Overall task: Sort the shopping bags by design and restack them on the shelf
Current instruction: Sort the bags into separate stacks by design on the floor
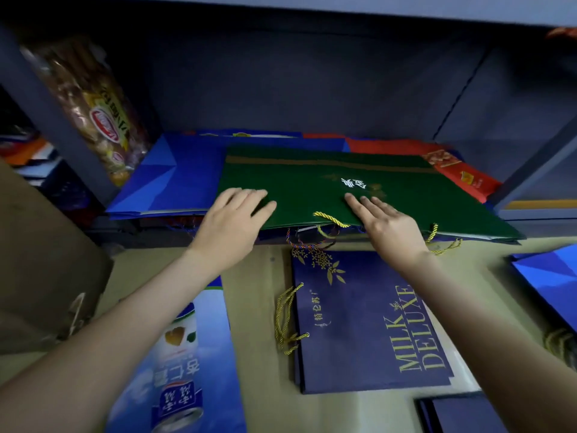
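Observation:
A flat green shopping bag [312, 182] with gold cord handles lies on top of a stack on the low shelf [312, 89]. My left hand [232, 220] rests at the bag's near left corner, thumb on top. My right hand [385, 223] lies flat on the bag's near edge, fingers straight. Under the green bag lie bright blue bags [168, 179] on the left and a red bag [459, 170] on the right. On the floor in front lies a navy "Milk Deluxe" bag [368, 323] and a light-blue bag with a can picture [187, 354].
A clear packet of snacks [93, 110] leans on the shelf's left upright. A brown cardboard box [40, 260] stands at the left. Another bright blue bag [552, 276] lies at the right edge, and a dark navy bag [462, 414] lies at the bottom right.

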Action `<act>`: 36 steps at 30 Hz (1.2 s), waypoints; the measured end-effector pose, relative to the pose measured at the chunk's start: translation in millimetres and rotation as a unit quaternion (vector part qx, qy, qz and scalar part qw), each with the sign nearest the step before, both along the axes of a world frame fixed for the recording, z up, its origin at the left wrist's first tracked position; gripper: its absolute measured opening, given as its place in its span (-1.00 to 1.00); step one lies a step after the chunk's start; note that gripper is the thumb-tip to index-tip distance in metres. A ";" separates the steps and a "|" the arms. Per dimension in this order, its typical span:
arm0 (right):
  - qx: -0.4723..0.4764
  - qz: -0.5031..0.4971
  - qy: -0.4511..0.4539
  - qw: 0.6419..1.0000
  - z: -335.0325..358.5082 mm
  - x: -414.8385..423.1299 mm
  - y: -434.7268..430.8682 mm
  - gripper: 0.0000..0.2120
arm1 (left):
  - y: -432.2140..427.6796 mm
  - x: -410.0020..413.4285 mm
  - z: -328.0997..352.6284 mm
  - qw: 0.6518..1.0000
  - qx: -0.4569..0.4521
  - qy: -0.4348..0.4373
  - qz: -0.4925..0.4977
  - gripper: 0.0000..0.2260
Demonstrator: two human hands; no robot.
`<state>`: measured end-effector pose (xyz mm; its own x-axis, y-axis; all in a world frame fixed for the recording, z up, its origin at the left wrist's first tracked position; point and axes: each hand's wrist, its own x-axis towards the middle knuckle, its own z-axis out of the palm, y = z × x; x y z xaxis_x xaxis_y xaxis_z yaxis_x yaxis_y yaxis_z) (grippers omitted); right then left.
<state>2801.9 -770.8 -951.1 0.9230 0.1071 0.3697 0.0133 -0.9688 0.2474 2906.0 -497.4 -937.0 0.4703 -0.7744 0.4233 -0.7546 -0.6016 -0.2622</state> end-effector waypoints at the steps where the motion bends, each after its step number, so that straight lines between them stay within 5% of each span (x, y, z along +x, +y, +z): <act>1: -0.007 0.002 0.008 1.000 4.6 -4.8 4.7 -0.41 | 0.4 -8.3 5.6 0.998 0.034 0.041 0.020 -0.42; 4: -0.015 0.001 0.010 1.000 14.8 -15.4 17.8 -0.41 | -10.1 -31.2 22.6 0.985 0.081 0.135 0.072 -0.25; 8: 0.013 0.021 -0.019 1.000 33.6 -26.4 31.5 -0.34 | -26.8 -44.9 39.5 0.990 0.030 0.134 0.033 -0.55; 18: 0.022 -0.022 0.009 0.999 63.1 -81.8 25.7 -0.13 | -33.1 -65.7 46.2 0.984 -0.125 -0.009 -0.129 -0.65; 23: 0.017 -0.028 -0.021 0.999 63.1 -116.6 21.1 -0.34 | -44.5 -87.3 53.1 0.968 -0.140 -0.060 -0.197 -0.59; 30: 0.004 -0.059 0.031 0.998 57.0 -157.5 13.8 -0.01 | -49.3 -124.1 43.2 0.952 -0.151 -0.088 -0.252 -0.63; 36: -0.051 -0.042 0.018 0.998 52.6 -163.2 30.3 -0.38 | -49.3 -134.0 22.3 0.971 -0.132 -0.035 -0.196 -0.59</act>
